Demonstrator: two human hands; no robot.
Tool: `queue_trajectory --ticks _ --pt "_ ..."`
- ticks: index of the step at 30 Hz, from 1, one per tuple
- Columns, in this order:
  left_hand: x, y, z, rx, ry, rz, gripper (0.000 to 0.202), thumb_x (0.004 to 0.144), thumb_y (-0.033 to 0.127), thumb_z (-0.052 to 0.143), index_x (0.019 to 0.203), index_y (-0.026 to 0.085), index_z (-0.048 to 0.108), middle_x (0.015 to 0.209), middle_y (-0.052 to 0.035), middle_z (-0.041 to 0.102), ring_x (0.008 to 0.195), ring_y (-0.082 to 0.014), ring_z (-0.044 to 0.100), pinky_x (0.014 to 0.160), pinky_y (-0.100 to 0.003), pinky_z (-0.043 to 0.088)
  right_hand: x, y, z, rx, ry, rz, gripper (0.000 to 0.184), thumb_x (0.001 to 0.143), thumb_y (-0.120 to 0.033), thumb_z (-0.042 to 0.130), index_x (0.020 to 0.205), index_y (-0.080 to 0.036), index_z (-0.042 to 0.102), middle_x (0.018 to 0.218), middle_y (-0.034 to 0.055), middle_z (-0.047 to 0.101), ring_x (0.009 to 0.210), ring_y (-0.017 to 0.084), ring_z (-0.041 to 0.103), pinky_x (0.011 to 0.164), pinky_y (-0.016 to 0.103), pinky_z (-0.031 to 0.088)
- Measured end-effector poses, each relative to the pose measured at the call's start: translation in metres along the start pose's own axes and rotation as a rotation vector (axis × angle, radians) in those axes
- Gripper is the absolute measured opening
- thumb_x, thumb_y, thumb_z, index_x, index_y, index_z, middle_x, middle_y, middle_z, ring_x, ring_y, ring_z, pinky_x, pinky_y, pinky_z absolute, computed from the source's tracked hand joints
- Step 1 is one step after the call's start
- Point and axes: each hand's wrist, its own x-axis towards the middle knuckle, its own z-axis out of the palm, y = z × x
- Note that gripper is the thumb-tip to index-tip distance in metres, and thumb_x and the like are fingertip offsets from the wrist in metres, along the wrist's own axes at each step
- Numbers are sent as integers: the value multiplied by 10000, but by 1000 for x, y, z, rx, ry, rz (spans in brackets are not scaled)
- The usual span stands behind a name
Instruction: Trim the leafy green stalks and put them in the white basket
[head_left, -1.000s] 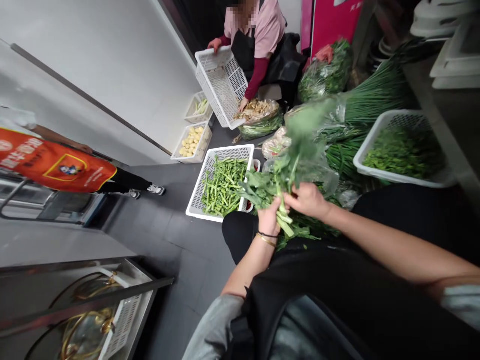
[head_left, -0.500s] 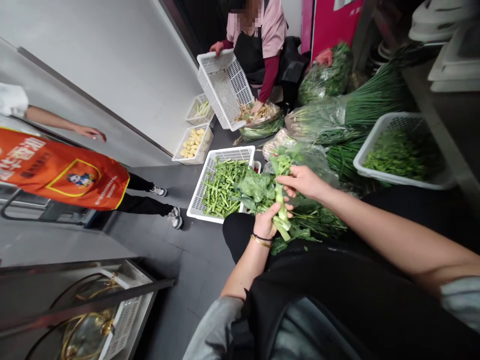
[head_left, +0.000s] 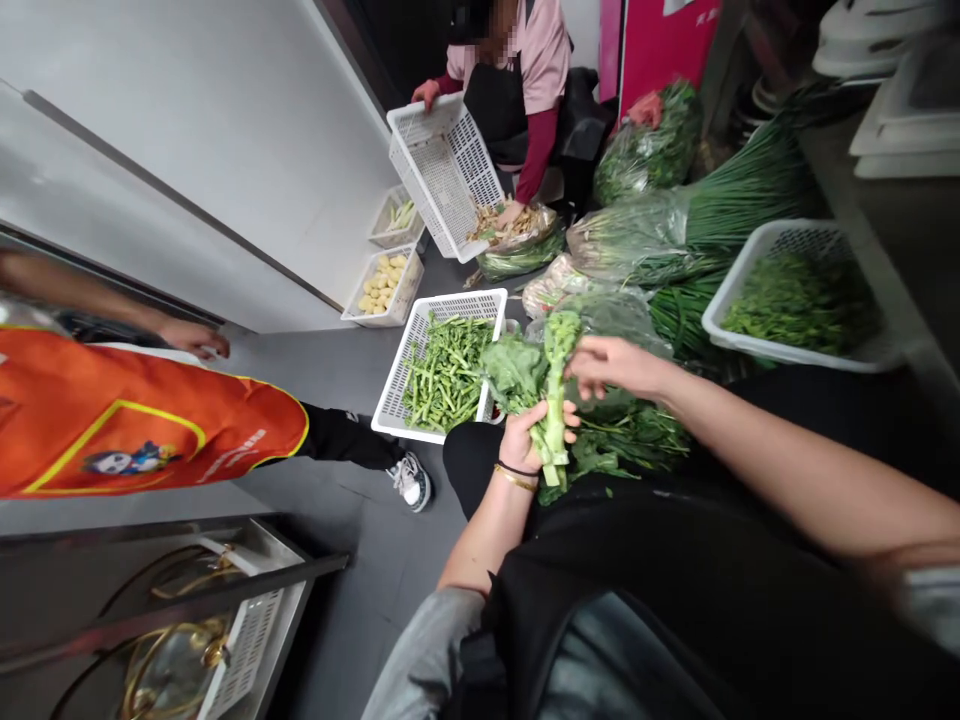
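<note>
Head view: my left hand (head_left: 523,437) is closed around the lower end of a thick green stalk (head_left: 555,400), fingers wrapped on it so it stands nearly upright over my lap, its cut end poking out just below my grip. My right hand (head_left: 615,365) is beside the top of the stalk, fingers loosely curled and pinching at the leafy part there; how firmly it grips I cannot tell. A broad leaf (head_left: 514,368) hangs off the stalk to the left of my grip. Under both hands, on my lap, lies a heap of loose greens (head_left: 630,435). Just beyond my left hand, on the floor, sits a white crate (head_left: 420,350) of trimmed green stems (head_left: 444,372). Further out stands a smaller crate of pale yellow pieces (head_left: 383,283). To the right of my right hand is a white basket (head_left: 787,350) of fine greens, and behind it lie long bundles of chives (head_left: 720,205) in clear wrap. Well beyond my grip, a person in a pink top tips an empty crate (head_left: 444,170) with one hand (head_left: 427,93). To my left, another person in an orange apron (head_left: 142,420) stands close, a shoe (head_left: 411,480) near my knee.
</note>
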Motion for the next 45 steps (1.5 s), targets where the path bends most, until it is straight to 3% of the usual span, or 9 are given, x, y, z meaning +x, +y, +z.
queue_trajectory --ticks 6,12,19,23,30,32,35,39,45 --pt "2 -20 19 84 280 283 442 541 237 815 909 88 619 730 -70 685 497 -161 630 470 -247 503 26 -1 24 78 295 35 417 715 -525 657 554 -173 500 442 12 570 375 114 525 385 222 416" --pt "1 -12 16 -44 182 210 316 654 323 724 831 81 627 686 -64 658 451 -124 602 355 -175 410 5 23 59 728 267 23 454 701 -622 614 756 -173 573 560 -14 568 434 98 504 420 240 436" --pt "-7 1 -7 -88 14 56 256 740 315 628 904 119 619 754 -93 675 542 -160 644 415 -211 474 -10 20 10 102 -459 59 373 549 -486 751 700 -164 638 594 -33 591 522 102 537 486 212 406" --pt "-3 -7 -6 5 -30 -57 293 712 337 656 882 102 617 752 -133 678 648 -232 679 420 -228 475 8 -10 1 314 -16 -39 364 680 -528 637 746 -179 557 587 -10 587 500 120 548 471 232 401" --pt "-3 -3 8 81 209 216 365 604 243 769 897 81 622 726 -91 690 536 -176 643 417 -212 457 3 -5 37 -292 499 -148 360 812 -421 536 579 -219 351 431 -39 448 444 113 469 496 243 338" --pt "-3 8 6 38 253 240 290 649 269 735 836 74 631 706 -83 683 456 -132 601 376 -193 418 -13 5 43 -363 389 -276 313 842 -410 501 610 -215 424 537 -2 521 546 131 510 561 254 367" --pt "-4 24 -4 -28 266 235 215 719 270 673 833 91 642 725 -62 683 464 -107 602 394 -176 429 -29 21 36 -442 -65 -389 287 846 -440 496 685 -209 552 683 27 598 643 142 543 619 256 385" --pt "-10 26 -14 12 161 117 205 728 253 658 862 97 652 695 -69 683 475 -130 617 420 -196 462 -18 28 14 -391 -402 -60 394 606 -559 711 681 -209 543 636 -10 624 495 123 520 476 236 344" --pt "-11 4 -2 138 108 52 305 595 214 773 824 42 668 673 -111 687 521 -173 645 498 -243 513 7 -6 21 128 171 -18 403 755 -558 580 616 -207 439 413 -49 486 367 84 425 391 214 316"
